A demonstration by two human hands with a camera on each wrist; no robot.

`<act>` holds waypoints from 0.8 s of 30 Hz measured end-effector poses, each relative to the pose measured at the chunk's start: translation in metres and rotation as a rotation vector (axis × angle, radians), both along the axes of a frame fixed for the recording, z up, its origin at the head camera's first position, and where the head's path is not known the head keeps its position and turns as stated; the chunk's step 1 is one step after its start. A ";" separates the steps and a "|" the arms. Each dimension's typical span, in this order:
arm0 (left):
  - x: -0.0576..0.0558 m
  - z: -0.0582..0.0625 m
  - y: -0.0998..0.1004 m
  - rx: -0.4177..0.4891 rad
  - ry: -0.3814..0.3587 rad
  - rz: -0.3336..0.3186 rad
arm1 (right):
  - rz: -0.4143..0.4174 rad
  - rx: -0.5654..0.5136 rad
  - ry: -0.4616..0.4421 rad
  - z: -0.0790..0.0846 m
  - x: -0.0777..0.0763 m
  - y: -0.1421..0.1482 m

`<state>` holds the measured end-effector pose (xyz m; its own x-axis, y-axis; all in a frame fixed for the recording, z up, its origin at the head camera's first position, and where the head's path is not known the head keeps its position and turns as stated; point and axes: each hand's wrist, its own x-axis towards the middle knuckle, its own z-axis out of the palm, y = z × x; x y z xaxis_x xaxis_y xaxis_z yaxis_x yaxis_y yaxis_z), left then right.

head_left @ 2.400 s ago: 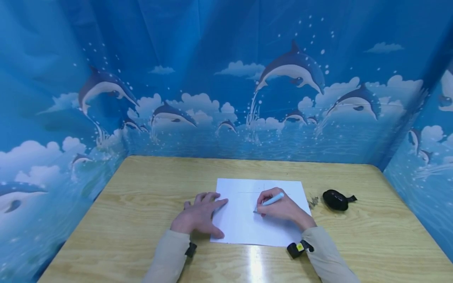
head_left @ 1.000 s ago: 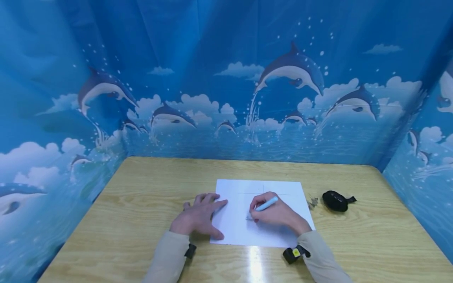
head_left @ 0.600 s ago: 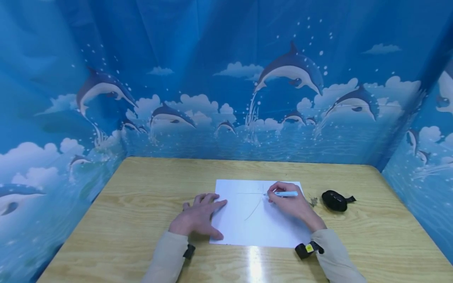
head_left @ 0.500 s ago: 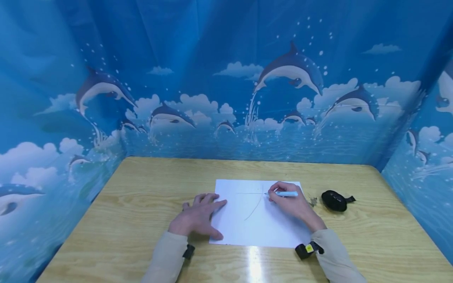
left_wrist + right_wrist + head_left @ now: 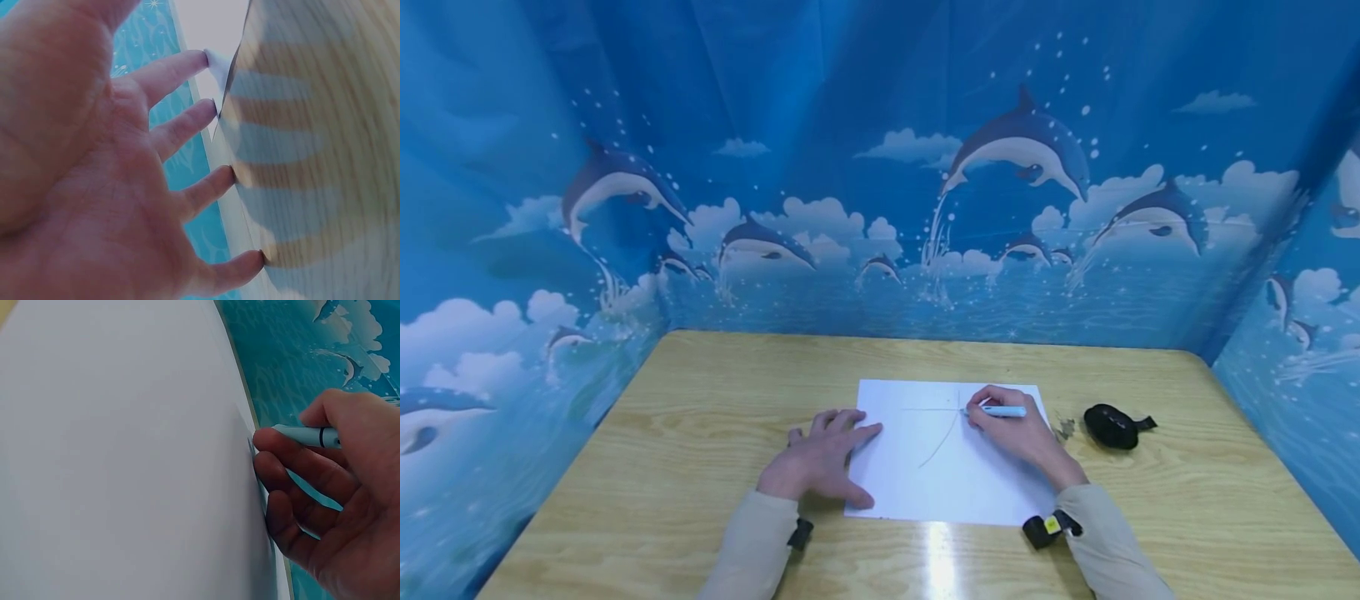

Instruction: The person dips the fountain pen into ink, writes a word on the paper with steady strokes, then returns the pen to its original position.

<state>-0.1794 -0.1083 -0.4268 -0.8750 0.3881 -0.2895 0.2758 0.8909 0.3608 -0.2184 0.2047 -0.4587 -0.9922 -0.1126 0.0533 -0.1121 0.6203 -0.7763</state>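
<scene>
A white sheet of paper [image 5: 898, 483] lies on the wooden table. My left hand [image 5: 823, 458] rests at its left edge with fingers spread, thumb and index fingertip over the sheet. In the left wrist view, that hand's [image 5: 112, 169] other fingertips reach the bare wood. Between thumb and fingers, my right hand [image 5: 1015, 432] pinches a light blue pen [image 5: 1004, 411], its tip right by the crossing of two thin straight lines near the paper's top. From there a curved line [image 5: 942, 444] runs down to the left. The right wrist view shows the pen [image 5: 306, 435] lying nearly level.
A small black pouch-like object [image 5: 1111, 427] with a short strap sits on the table [image 5: 737, 375] right of the paper. Beside the sheet's right edge is a dark smudge [image 5: 1063, 429]. A blue dolphin-print curtain [image 5: 820, 275] encloses the table's back and sides.
My right hand has moved from the middle of the paper up and right with the pen, then stayed there. A curved line now shows on the sheet. My left hand has stayed in place.
</scene>
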 end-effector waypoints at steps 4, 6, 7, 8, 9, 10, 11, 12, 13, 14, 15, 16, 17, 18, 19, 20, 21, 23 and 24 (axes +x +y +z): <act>0.001 0.000 0.000 -0.003 0.000 0.001 | 0.009 -0.008 -0.016 0.000 0.000 -0.001; 0.001 0.000 0.000 -0.004 0.000 0.001 | 0.017 -0.012 -0.015 0.000 0.000 -0.001; 0.001 -0.001 0.000 -0.005 0.000 0.001 | 0.020 -0.013 -0.014 0.000 0.000 -0.001; 0.001 -0.001 0.000 -0.004 0.001 0.000 | 0.020 -0.014 -0.014 -0.001 0.000 -0.001; 0.000 -0.001 0.000 -0.003 0.002 0.000 | 0.019 -0.014 -0.013 -0.001 0.000 -0.002; 0.000 -0.001 0.000 -0.002 0.002 0.000 | 0.021 -0.012 -0.013 -0.001 -0.001 -0.002; 0.000 -0.001 0.000 -0.001 0.003 -0.001 | 0.022 -0.010 -0.013 -0.001 -0.001 -0.002; 0.000 -0.002 0.000 0.000 0.004 -0.002 | 0.022 -0.007 -0.013 -0.001 -0.001 -0.002; 0.000 -0.002 0.000 0.001 0.003 -0.001 | 0.018 -0.006 -0.015 -0.001 -0.001 -0.002; 0.000 -0.002 0.000 0.001 0.002 0.000 | 0.019 -0.005 -0.014 -0.001 -0.002 -0.002; 0.000 -0.002 0.001 0.001 0.002 0.001 | 0.018 -0.005 -0.015 -0.001 -0.002 -0.002; 0.000 -0.002 0.001 0.000 0.000 0.002 | 0.023 -0.005 -0.014 -0.001 -0.002 -0.002; 0.000 -0.002 0.001 0.000 0.000 0.003 | 0.021 -0.006 -0.014 -0.001 -0.002 -0.002; 0.000 -0.002 0.001 -0.001 -0.002 0.005 | 0.022 -0.005 -0.014 -0.001 -0.002 -0.002; 0.000 -0.002 0.001 -0.001 -0.004 0.006 | 0.021 -0.005 -0.015 -0.001 -0.002 -0.002; 0.000 -0.002 0.001 -0.001 -0.004 0.007 | 0.024 -0.002 -0.013 -0.001 -0.002 -0.002; 0.000 -0.002 0.001 -0.001 -0.005 0.007 | 0.025 0.001 -0.012 -0.001 -0.003 -0.001; 0.000 -0.001 0.001 -0.001 -0.005 0.007 | 0.024 0.011 -0.010 -0.002 -0.003 -0.001; 0.000 -0.001 0.001 -0.001 -0.005 0.007 | 0.024 0.016 -0.008 -0.002 -0.004 -0.001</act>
<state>-0.1793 -0.1071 -0.4273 -0.8761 0.3817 -0.2946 0.2678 0.8933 0.3610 -0.2223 0.2033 -0.4603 -0.9896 -0.1375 0.0429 -0.1208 0.6299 -0.7673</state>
